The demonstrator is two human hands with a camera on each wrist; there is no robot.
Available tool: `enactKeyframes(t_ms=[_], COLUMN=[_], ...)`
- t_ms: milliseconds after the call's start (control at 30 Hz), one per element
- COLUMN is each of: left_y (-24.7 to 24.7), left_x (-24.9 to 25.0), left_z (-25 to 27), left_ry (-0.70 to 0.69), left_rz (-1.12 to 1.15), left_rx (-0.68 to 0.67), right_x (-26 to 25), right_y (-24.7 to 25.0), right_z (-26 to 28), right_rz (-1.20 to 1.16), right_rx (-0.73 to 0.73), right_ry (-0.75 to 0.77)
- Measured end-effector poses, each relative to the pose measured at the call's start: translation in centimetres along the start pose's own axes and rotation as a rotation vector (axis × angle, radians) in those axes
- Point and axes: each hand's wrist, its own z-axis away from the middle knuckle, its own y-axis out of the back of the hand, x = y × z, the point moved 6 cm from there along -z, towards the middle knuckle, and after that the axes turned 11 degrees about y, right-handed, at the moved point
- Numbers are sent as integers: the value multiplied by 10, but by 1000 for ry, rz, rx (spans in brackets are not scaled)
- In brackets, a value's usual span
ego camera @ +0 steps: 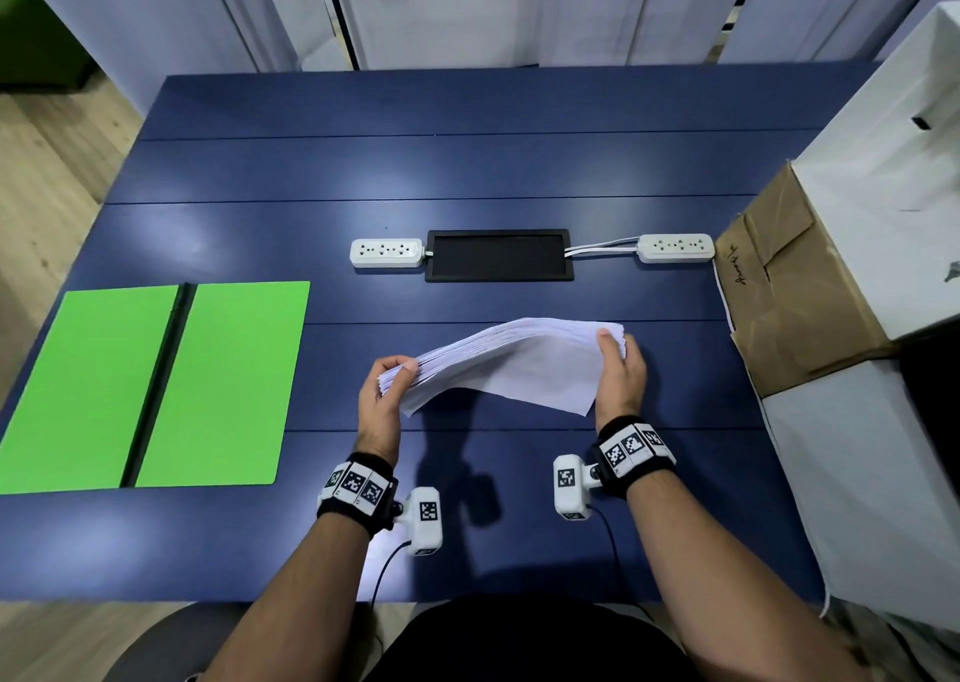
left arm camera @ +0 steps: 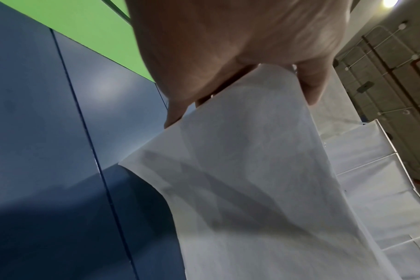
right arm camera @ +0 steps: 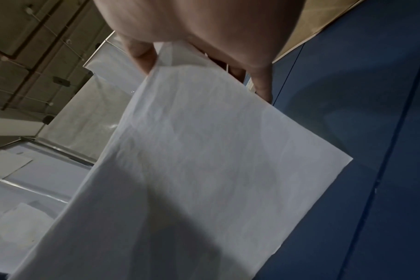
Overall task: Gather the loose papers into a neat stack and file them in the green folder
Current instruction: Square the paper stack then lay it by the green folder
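Papers (ego camera: 511, 364) gripped at both ends, fingers (ego camera: 631, 351) curled round the stack.

an office or meeting room, by the look of it: a large blue table (ego camera: 467, 162) with a black cable hatch (ego camera: 498, 255) set into its top and a white power strip (ego camera: 387, 253) at either end of it, pale partition panels (ego camera: 467, 6) behind, light wood-look flooring (ego camera: 47, 172), and a cardboard box (ego camera: 795, 292) among white boxes (ego camera: 883, 162) at the right.
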Motion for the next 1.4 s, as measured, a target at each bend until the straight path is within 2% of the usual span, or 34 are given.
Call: enactKeyframes(t_ms=[433,667,767,833,933,1000,1067,1100,1167,1233,1300,1400], left_y=[5,3,2,6,8,-8,-47,-70,-114,-144,-163,-174], left_x=[3,7,15,25,53,82,103,105,96,80,72,70], left_z=[-1,-5,-7,-7,-4,0,3,1,-4,-10,-11,-13], left_ry=[32,46,33,4,-143,-357,-570,-599,-536,-445,-391,-368], left_rz=[-4,44,21,-38,-277,-632,-982,-1135,-1425,-1612,-1694,-1739], left_rx=[30,34,33,87,215,266,167,77,-97,-203,-244,-215], right_x=[0,-8,-8,-6,-6,-5,-5,-5,-5,-6,-8,-12], right_y=[-1,-5,-3,-2,2,4,5,5,4,3,3,3], right_z=[-4,0,-1,0,-2,-3,-2,-2,-3,-3,-4,-3], right_rz=[76,113,183,258,318,351,363,358,349,349,351,347], right_rx=[37,-39,-168,-257,-275,-274,-281,-283,-280,-273,-270,-249], right_ry=[-24,36,78,92,113,128,144,148,149,146,142,140])
